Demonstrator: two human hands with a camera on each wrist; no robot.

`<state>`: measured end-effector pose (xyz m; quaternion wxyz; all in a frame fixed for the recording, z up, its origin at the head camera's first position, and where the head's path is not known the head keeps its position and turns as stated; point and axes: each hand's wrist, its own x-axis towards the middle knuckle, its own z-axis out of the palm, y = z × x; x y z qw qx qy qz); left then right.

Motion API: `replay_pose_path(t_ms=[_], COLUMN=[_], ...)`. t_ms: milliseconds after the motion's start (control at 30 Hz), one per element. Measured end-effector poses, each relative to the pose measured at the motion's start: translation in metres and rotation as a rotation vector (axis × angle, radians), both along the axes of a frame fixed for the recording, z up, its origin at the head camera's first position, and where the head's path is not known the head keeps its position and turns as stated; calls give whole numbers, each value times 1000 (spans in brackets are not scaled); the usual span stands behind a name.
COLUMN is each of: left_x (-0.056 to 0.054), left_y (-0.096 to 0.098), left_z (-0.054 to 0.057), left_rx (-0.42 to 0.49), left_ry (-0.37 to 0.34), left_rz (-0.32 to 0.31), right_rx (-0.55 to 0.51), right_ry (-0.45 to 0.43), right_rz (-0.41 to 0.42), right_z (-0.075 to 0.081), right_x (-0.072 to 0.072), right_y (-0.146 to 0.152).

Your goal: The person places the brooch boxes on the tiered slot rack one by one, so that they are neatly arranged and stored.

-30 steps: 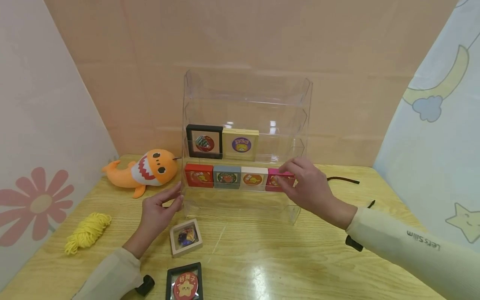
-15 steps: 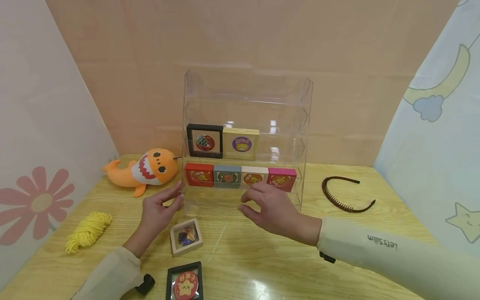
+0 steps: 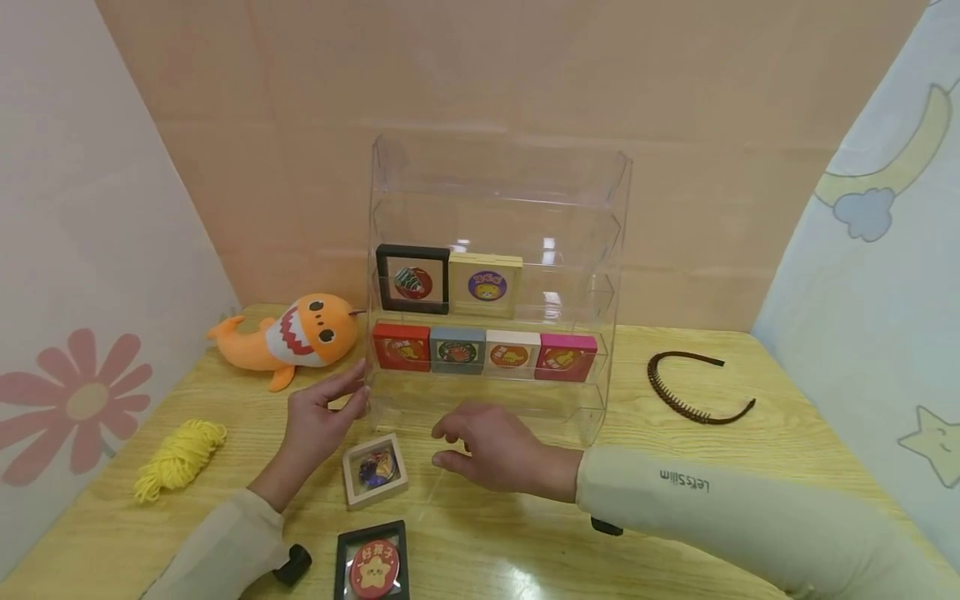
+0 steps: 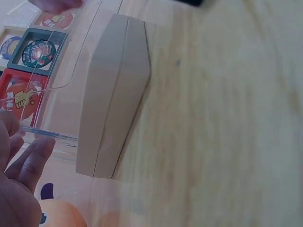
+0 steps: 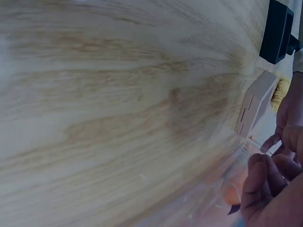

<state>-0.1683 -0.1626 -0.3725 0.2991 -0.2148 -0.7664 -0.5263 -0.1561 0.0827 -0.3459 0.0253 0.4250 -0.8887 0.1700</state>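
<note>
My left hand [image 3: 322,421] pinches the lower left edge of a clear acrylic display rack [image 3: 495,179], thumb and fingers on either side of the panel. In front of the rack, low over the table, my right hand [image 3: 491,450] has loosely bent fingers with nothing between them. Its fingertips point toward a beige framed box [image 3: 375,472] with a dark blue and gold item inside, lying left of them. Nearer me lies a black frame [image 3: 372,560] with a red star badge. Red [image 3: 402,348], grey [image 3: 457,350], white [image 3: 512,356] and magenta [image 3: 567,358] frames stand along a low shelf.
On a higher shelf stand a black frame [image 3: 412,279] and a pale yellow frame [image 3: 486,286]. An orange shark plush [image 3: 288,342] and yellow yarn [image 3: 180,458] are on the left. A brown toothed headband [image 3: 678,400] lies right of the rack.
My right hand has left the magenta frame and moved left and toward me, down to the table near the beige box. My left hand stays on the rack's edge.
</note>
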Motion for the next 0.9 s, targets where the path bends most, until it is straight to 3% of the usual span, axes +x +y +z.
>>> replay_pose_path(t_ms=[267,700,900], left_x=[0,-2,-2], left_y=[-1,-2,-1], left_z=[0,-2,-2], left_rx=[-30,-10,1], left_ry=[7,8,11], left_rz=[25,-7,-22], right_rx=[149,165,187], right_ry=[-154,-174,-210], right_rz=[-19,59,30], right_z=[-19,-31,-32], right_x=[-7,-18,-20], right_y=[-21,-39,-45])
